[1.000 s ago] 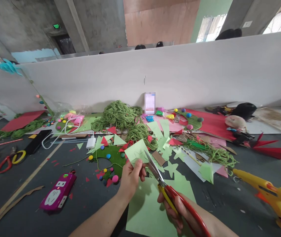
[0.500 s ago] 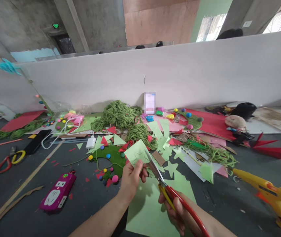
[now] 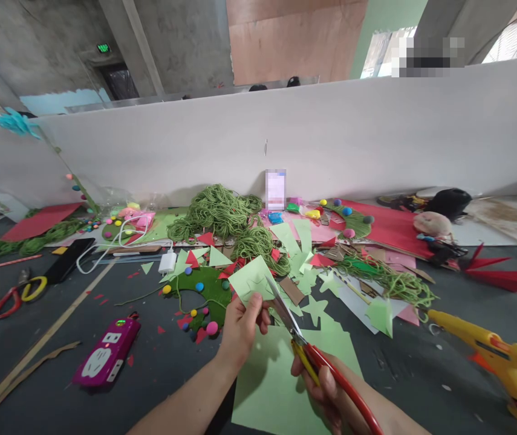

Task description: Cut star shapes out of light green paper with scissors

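My left hand (image 3: 241, 326) pinches a small piece of light green paper (image 3: 251, 279) with a faint star outline and holds it up over the floor. My right hand (image 3: 331, 396) grips red and yellow scissors (image 3: 306, 344), whose blades reach up into the right edge of that paper. A larger light green sheet (image 3: 280, 386) lies flat beneath both hands. Just left of the held paper sits a dark green felt wreath (image 3: 208, 290) dotted with coloured pompoms.
A yellow glue gun (image 3: 494, 353) lies at the right, a magenta power strip (image 3: 106, 353) at the left, and another pair of scissors (image 3: 16, 296) further left. Green yarn piles (image 3: 222, 214), red and green paper scraps, a charger (image 3: 167, 261) and a white wall fill the back.
A hand at the far left edge has left the view. My hands and the scissors have barely moved; the blades stay in the green paper.
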`<action>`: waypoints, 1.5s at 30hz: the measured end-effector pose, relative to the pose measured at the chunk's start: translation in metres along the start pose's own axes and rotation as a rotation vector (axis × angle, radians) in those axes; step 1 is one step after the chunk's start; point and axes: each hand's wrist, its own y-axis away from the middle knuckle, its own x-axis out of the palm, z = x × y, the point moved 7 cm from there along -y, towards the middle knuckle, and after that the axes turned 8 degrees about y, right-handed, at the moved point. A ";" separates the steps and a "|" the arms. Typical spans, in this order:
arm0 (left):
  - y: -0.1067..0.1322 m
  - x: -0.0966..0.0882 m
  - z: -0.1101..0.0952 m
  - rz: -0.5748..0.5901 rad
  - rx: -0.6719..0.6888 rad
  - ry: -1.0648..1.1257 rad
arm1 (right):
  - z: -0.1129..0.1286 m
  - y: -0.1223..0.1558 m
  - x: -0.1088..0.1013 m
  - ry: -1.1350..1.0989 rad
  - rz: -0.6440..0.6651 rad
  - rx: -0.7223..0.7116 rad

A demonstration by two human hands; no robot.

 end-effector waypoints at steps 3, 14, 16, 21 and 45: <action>-0.001 -0.002 0.000 0.007 -0.004 -0.002 | 0.004 0.001 0.000 0.037 0.044 0.012; -0.005 -0.006 -0.003 0.003 0.016 -0.003 | 0.013 0.002 0.000 0.067 0.084 0.031; -0.005 -0.006 -0.002 0.004 0.024 -0.009 | 0.013 0.001 0.000 0.066 0.075 0.032; -0.005 -0.008 -0.005 -0.015 0.013 -0.026 | 0.013 0.001 -0.002 0.100 0.091 0.048; -0.006 -0.011 -0.008 -0.054 -0.009 -0.064 | 0.020 0.003 -0.008 0.207 0.029 0.110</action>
